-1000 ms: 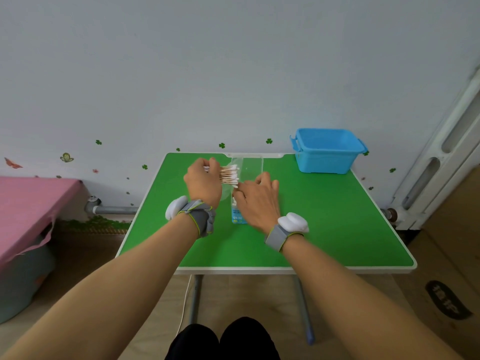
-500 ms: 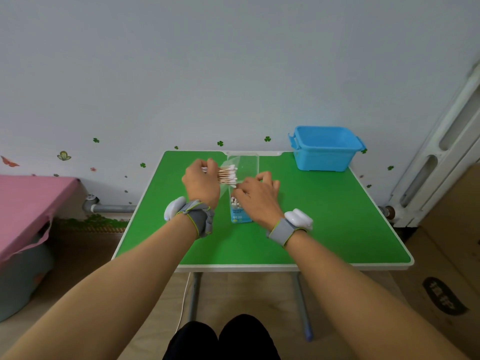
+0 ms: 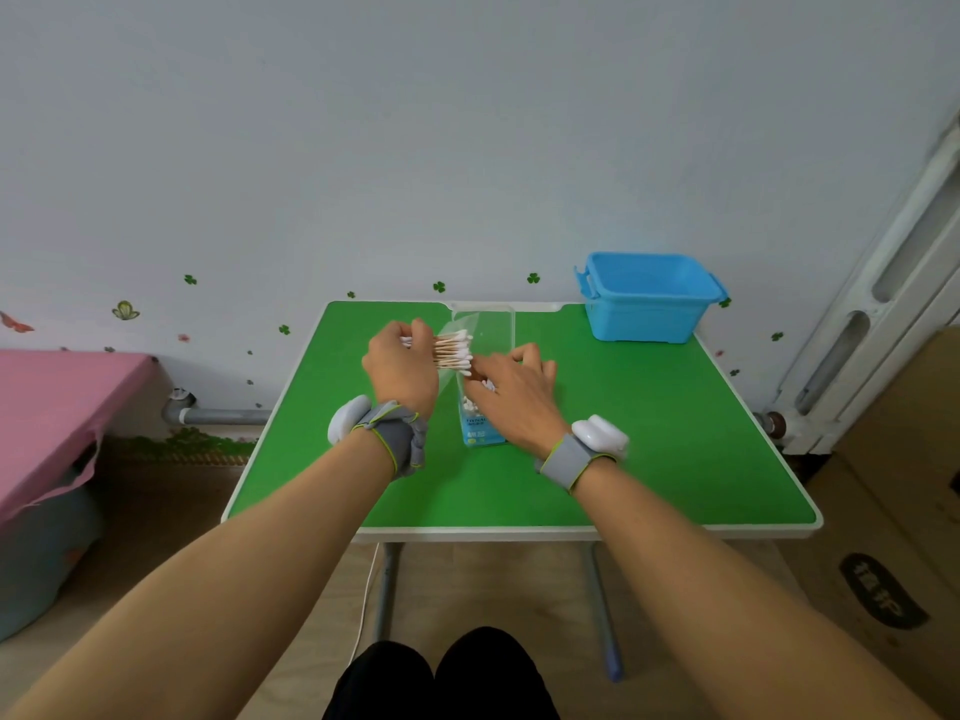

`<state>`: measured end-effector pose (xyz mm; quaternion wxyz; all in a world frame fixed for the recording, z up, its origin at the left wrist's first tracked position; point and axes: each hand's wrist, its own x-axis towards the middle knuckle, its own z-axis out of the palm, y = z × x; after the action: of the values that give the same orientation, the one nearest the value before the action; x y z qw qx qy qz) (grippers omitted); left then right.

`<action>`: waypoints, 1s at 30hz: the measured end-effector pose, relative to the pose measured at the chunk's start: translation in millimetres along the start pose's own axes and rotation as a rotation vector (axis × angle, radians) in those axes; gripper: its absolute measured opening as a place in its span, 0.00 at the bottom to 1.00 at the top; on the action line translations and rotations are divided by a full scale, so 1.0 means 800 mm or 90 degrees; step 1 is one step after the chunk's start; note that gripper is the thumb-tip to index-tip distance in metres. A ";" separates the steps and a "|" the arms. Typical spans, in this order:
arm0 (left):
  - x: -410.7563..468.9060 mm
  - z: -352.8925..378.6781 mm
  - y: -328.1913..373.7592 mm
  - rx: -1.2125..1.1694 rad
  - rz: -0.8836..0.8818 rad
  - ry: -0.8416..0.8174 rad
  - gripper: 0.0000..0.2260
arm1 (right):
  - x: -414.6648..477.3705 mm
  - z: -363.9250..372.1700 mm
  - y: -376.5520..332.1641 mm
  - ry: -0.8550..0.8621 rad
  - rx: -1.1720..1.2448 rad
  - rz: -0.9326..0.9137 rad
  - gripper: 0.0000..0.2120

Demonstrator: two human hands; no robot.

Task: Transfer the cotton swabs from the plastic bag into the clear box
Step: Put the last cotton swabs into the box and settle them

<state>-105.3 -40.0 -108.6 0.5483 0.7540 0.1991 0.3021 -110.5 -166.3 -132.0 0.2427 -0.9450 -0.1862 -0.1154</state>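
Now I'm clutching cotton swabs in my left hand, right hand pinching the plastic bag, probably lining up the clear box next.

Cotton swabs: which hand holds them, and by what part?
The left hand grips the cotton swabs as a bundle, around mid-stick; white tips show either side.

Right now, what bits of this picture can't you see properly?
Head view:
- Swabs left in the plastic bag: the right hand covers most.
- What its fingers grip: hidden under it.
- Bag's label print: too small.
- Middle of the cotton swabs: the left hand wraps it.
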 end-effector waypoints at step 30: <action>-0.002 0.006 -0.008 0.069 0.041 -0.033 0.13 | 0.000 0.008 0.002 0.084 0.119 0.038 0.11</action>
<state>-103.2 -42.6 -115.9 0.5017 0.7962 0.1764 0.2885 -109.0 -164.9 -138.2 0.3452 -0.9136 -0.1514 -0.1525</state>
